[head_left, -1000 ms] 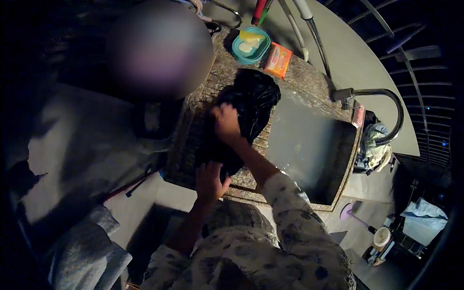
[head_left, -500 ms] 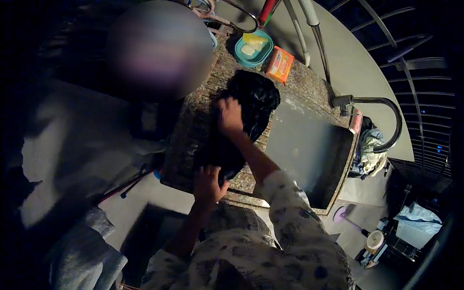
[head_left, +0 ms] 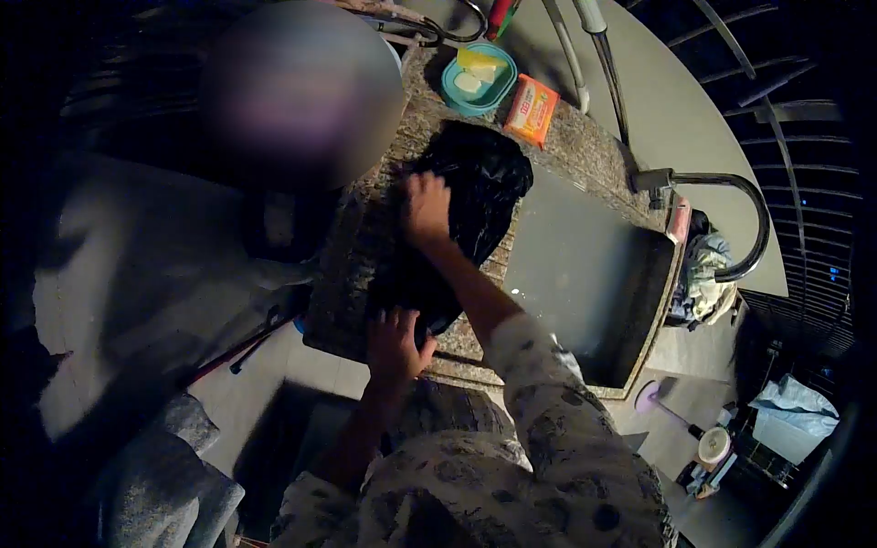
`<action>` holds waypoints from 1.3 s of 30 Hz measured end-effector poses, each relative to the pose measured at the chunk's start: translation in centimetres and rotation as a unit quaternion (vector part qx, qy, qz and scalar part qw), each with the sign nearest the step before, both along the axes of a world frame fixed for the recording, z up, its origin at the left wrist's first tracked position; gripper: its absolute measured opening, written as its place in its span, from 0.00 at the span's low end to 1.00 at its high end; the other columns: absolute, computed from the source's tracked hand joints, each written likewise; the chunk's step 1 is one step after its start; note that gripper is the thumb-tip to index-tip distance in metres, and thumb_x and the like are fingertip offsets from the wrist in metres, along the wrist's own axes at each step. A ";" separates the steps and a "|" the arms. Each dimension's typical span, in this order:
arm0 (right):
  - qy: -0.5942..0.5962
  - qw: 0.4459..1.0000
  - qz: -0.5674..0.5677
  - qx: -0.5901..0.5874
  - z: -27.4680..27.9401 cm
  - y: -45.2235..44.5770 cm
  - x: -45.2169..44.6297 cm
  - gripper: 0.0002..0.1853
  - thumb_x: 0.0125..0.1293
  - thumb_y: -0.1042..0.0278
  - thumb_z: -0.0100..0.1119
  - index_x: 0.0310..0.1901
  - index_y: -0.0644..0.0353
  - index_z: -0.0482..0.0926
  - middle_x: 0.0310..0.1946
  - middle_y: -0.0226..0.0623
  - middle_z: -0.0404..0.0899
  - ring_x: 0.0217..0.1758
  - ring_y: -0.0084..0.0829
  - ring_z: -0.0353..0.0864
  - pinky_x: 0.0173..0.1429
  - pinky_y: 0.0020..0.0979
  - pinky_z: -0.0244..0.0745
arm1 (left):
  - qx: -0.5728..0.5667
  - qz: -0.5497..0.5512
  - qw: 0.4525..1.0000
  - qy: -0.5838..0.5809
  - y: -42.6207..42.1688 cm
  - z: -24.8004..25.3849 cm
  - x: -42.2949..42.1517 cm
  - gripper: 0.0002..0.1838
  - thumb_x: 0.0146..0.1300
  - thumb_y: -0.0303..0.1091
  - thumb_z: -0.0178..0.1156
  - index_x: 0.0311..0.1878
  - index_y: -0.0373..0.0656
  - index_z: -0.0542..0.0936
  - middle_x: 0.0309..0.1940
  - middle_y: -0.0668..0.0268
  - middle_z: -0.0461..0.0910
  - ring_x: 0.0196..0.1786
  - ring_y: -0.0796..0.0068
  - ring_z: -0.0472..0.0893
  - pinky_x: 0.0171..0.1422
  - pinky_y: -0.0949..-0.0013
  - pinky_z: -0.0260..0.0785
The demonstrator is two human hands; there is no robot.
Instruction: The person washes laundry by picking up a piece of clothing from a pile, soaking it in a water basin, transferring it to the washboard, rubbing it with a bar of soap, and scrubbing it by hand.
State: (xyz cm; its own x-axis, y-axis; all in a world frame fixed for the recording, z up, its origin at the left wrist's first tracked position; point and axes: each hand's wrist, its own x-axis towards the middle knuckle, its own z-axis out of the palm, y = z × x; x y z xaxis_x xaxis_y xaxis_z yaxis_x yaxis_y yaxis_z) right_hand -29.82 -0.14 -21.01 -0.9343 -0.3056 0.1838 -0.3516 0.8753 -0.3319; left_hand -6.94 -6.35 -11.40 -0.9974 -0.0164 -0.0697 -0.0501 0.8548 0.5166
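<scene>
A wet-looking black cloth [head_left: 489, 178], probably a garment, lies bunched across the ribbed stone washboard [head_left: 352, 265] beside the basin. My right hand [head_left: 427, 208] presses down on its middle, the fingers laid over the fabric and slightly apart. Nearer my body, my left hand [head_left: 395, 345] rests on the cloth's lower end, fingers stretched forward and thumb out to the side. Dark fabric partly hides the fingertips of both hands.
Cloudy water [head_left: 566, 265] fills the stone basin, under a curved faucet [head_left: 749, 210]. Behind the cloth sit a teal soap dish [head_left: 480, 91] with soap pieces and an orange packet [head_left: 532, 111]. Clothes [head_left: 708, 279] are piled to the right. A blurred round shape [head_left: 301, 91] is at upper left.
My right hand has slid slightly away from me and left over the black cloth. My left hand stays nearly in place. The view has shifted a little.
</scene>
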 end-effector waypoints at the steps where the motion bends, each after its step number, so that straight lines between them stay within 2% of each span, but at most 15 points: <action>1: 0.044 0.998 -0.038 -0.035 -0.7 0.1 -2.8 0.15 0.63 0.67 0.55 0.50 0.59 0.74 0.51 0.48 0.74 0.56 0.52 0.72 0.56 0.51 0.68 | -0.006 -0.002 1.000 0.012 -0.1 -0.1 -0.1 0.29 0.48 0.46 0.74 0.52 0.46 0.78 0.48 0.55 0.78 0.55 0.46 0.76 0.58 0.45 0.69; 4: 0.009 0.995 -0.096 -0.020 -1.2 -0.3 -7.2 0.13 0.67 0.66 0.52 0.51 0.60 0.74 0.49 0.51 0.74 0.54 0.53 0.73 0.56 0.51 0.70 | -0.014 -0.009 0.999 0.032 -0.3 0.0 0.1 0.28 0.48 0.46 0.74 0.52 0.45 0.78 0.48 0.55 0.78 0.54 0.46 0.76 0.57 0.45 0.69; 7: -0.062 0.988 -0.017 -0.138 -3.4 -0.5 -3.4 0.13 0.69 0.64 0.51 0.50 0.61 0.74 0.49 0.54 0.74 0.52 0.56 0.74 0.56 0.53 0.71 | -0.005 -0.007 0.999 0.032 -0.2 0.3 -0.3 0.28 0.49 0.46 0.73 0.52 0.45 0.78 0.49 0.55 0.78 0.55 0.46 0.76 0.57 0.45 0.69; 8: 0.003 0.991 0.031 -0.128 -2.7 -0.4 0.3 0.13 0.70 0.64 0.51 0.49 0.63 0.74 0.49 0.57 0.73 0.51 0.58 0.74 0.56 0.55 0.72 | -0.013 -0.006 0.999 0.035 -0.2 0.3 -0.2 0.28 0.49 0.46 0.73 0.52 0.45 0.78 0.49 0.55 0.78 0.55 0.46 0.76 0.57 0.45 0.70; 9: -0.142 0.971 0.046 -0.189 0.3 0.3 3.8 0.11 0.67 0.68 0.53 0.48 0.61 0.76 0.48 0.55 0.73 0.52 0.58 0.73 0.57 0.54 0.72 | -0.021 -0.005 0.999 0.037 -0.2 0.2 -0.1 0.28 0.49 0.46 0.73 0.52 0.45 0.78 0.49 0.55 0.79 0.55 0.46 0.76 0.57 0.45 0.70; 12: -0.050 0.994 0.086 -0.054 3.9 1.2 6.7 0.10 0.64 0.70 0.54 0.45 0.59 0.78 0.47 0.52 0.73 0.52 0.57 0.72 0.56 0.53 0.71 | -0.043 0.007 0.997 0.069 0.2 -1.1 0.7 0.28 0.49 0.46 0.73 0.52 0.44 0.79 0.49 0.54 0.78 0.55 0.46 0.76 0.58 0.45 0.69; 20: 0.024 0.995 -0.078 -0.058 -1.6 0.0 -6.7 0.10 0.66 0.71 0.50 0.47 0.59 0.77 0.46 0.51 0.75 0.52 0.53 0.74 0.52 0.51 0.72 | 0.008 -0.003 0.998 0.056 -0.3 -0.3 0.2 0.26 0.51 0.44 0.72 0.51 0.44 0.79 0.47 0.54 0.78 0.53 0.45 0.76 0.58 0.45 0.69; 24: -0.096 0.986 0.134 -0.039 1.7 0.3 4.9 0.12 0.62 0.70 0.54 0.46 0.61 0.77 0.46 0.52 0.75 0.50 0.54 0.74 0.51 0.52 0.71 | -0.004 -0.010 1.000 0.016 -0.3 0.4 -0.1 0.26 0.51 0.43 0.72 0.52 0.44 0.79 0.46 0.54 0.77 0.53 0.44 0.76 0.58 0.44 0.69; 27: -0.128 0.982 0.140 0.019 4.0 1.6 7.7 0.19 0.59 0.69 0.58 0.53 0.62 0.76 0.51 0.52 0.74 0.54 0.54 0.72 0.55 0.51 0.71 | -0.016 -0.005 1.000 0.022 0.0 -0.4 0.3 0.26 0.51 0.43 0.72 0.52 0.44 0.79 0.47 0.54 0.78 0.53 0.44 0.76 0.58 0.44 0.69; 29: -0.032 0.997 0.067 -0.034 1.8 1.4 4.0 0.21 0.59 0.70 0.58 0.55 0.63 0.76 0.52 0.53 0.74 0.56 0.54 0.72 0.60 0.51 0.70 | 0.006 0.006 0.999 0.032 0.1 -0.3 0.1 0.25 0.51 0.43 0.72 0.52 0.44 0.79 0.47 0.54 0.78 0.54 0.44 0.76 0.58 0.44 0.69; 30: 0.004 0.998 0.017 -0.058 1.1 0.9 1.4 0.14 0.61 0.68 0.55 0.49 0.59 0.76 0.49 0.51 0.73 0.54 0.54 0.71 0.52 0.51 0.68 | 0.015 0.011 0.999 0.036 0.1 0.0 0.2 0.25 0.51 0.43 0.72 0.51 0.44 0.80 0.47 0.54 0.78 0.54 0.44 0.76 0.58 0.44 0.69; 32: 0.084 0.994 -0.065 -0.039 -0.8 0.3 -3.2 0.11 0.66 0.70 0.50 0.48 0.58 0.76 0.49 0.50 0.72 0.54 0.53 0.71 0.55 0.49 0.67 | 0.000 0.001 1.000 0.027 -0.1 0.2 -0.4 0.25 0.50 0.44 0.72 0.51 0.45 0.79 0.46 0.56 0.78 0.52 0.47 0.76 0.56 0.47 0.69; 33: 0.050 0.993 -0.087 -0.058 -0.5 0.2 -5.0 0.10 0.66 0.70 0.49 0.47 0.59 0.76 0.49 0.50 0.73 0.54 0.53 0.71 0.55 0.50 0.68 | -0.008 -0.008 1.000 0.023 -0.2 0.5 -0.4 0.25 0.49 0.45 0.72 0.50 0.46 0.79 0.45 0.57 0.78 0.51 0.49 0.76 0.55 0.48 0.70; 36: 0.007 0.993 -0.072 -0.090 -1.3 0.1 -7.5 0.12 0.65 0.73 0.50 0.49 0.60 0.75 0.50 0.51 0.73 0.53 0.55 0.71 0.55 0.51 0.69 | 0.027 -0.003 1.000 -0.006 -0.3 0.4 -0.3 0.25 0.50 0.43 0.73 0.51 0.44 0.80 0.47 0.53 0.79 0.54 0.43 0.75 0.59 0.44 0.68; 39: 0.016 0.978 0.060 -0.198 0.6 1.2 -2.4 0.19 0.58 0.84 0.50 0.52 0.60 0.74 0.50 0.55 0.71 0.53 0.59 0.70 0.56 0.54 0.71 | 0.003 -0.004 1.000 0.012 -0.1 0.4 -0.3 0.27 0.49 0.42 0.74 0.52 0.44 0.79 0.48 0.53 0.78 0.55 0.43 0.75 0.60 0.44 0.68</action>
State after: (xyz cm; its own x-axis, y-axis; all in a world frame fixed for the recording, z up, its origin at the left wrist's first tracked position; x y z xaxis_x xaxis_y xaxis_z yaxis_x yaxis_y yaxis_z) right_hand -32.18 1.06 -20.42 -0.8880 -0.3121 0.3378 -0.4595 0.6317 -0.6244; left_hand -7.28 -6.46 -10.97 -0.9989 -0.0076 -0.0462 -0.0307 0.8516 0.5232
